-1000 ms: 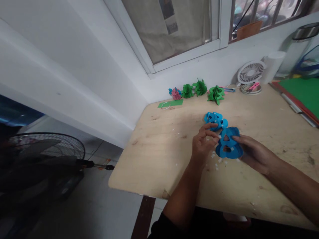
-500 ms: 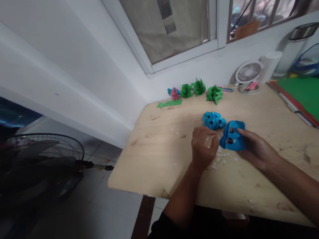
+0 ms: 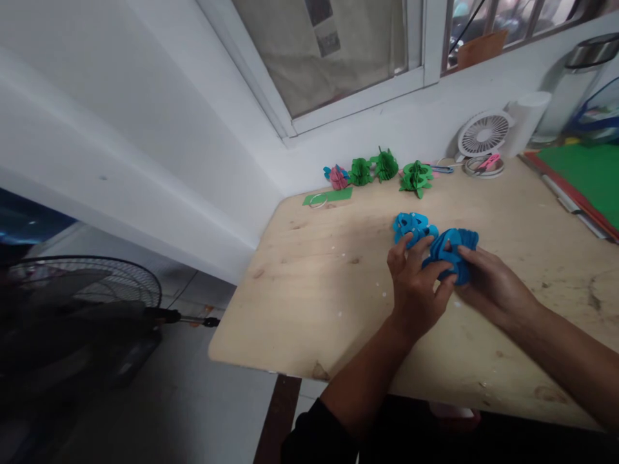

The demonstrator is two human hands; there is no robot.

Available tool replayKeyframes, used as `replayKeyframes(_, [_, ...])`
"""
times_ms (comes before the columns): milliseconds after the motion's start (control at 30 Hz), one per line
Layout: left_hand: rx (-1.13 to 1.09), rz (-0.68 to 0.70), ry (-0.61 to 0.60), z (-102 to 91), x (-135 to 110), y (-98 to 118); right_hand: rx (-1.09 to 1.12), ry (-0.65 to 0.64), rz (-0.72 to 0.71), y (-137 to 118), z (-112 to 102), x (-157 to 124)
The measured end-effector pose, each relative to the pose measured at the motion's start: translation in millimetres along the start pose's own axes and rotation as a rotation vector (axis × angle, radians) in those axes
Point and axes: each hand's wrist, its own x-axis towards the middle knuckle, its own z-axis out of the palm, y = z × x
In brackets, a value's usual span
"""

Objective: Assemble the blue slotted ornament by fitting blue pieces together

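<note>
Both my hands hold a blue paper craft piece (image 3: 454, 251) just above the wooden table (image 3: 329, 303). My left hand (image 3: 416, 283) covers its left side, fingers curled over it. My right hand (image 3: 493, 287) grips its right side with thumb and fingers. A second blue paper piece (image 3: 409, 225) lies on the table just behind my left hand's fingertips. Small white paper scraps lie on the wood around the hands.
Three green paper ornaments (image 3: 384, 166) and a pink-and-blue one (image 3: 337, 176) stand along the back wall, next to a green strip (image 3: 329, 196). A small white fan (image 3: 483, 134), a tape roll (image 3: 481, 166) and a green mat (image 3: 587, 177) are at the right. A floor fan (image 3: 82, 303) stands left, below the table.
My left hand has moved right from the scraps on the table and closed onto the blue piece, which now sits folded between both hands.
</note>
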Motion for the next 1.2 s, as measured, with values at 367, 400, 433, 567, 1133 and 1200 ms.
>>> replayKeyframes(367, [-0.05, -0.067, -0.009, 4.4, -1.1, 0.8, 0.007, -0.031, 0.005, 1.9, 1.5, -2.5])
replayKeyframes(400, [-0.054, -0.063, -0.001, 4.9, -1.3, 0.8, 0.004, -0.035, 0.006, 2.4, 2.0, -3.0])
replayKeyframes(433, [-0.058, -0.061, 0.004, 5.2, -1.4, 0.8, 0.001, -0.038, 0.007, 2.9, 2.6, -3.4])
replayKeyframes(567, [-0.057, -0.061, -0.002, 5.4, -1.5, 1.4, 0.004, -0.036, 0.008, 4.5, 5.1, -4.8])
replayKeyframes(1133, [-0.012, -0.045, 0.019, 8.0, -2.0, 3.7, 0.018, -0.021, -0.013, 4.3, 3.3, -3.5])
replayKeyframes(1200, [-0.016, -0.041, 0.027, 8.8, -2.6, 4.2, 0.029, -0.021, -0.001, 4.8, 1.8, -3.0])
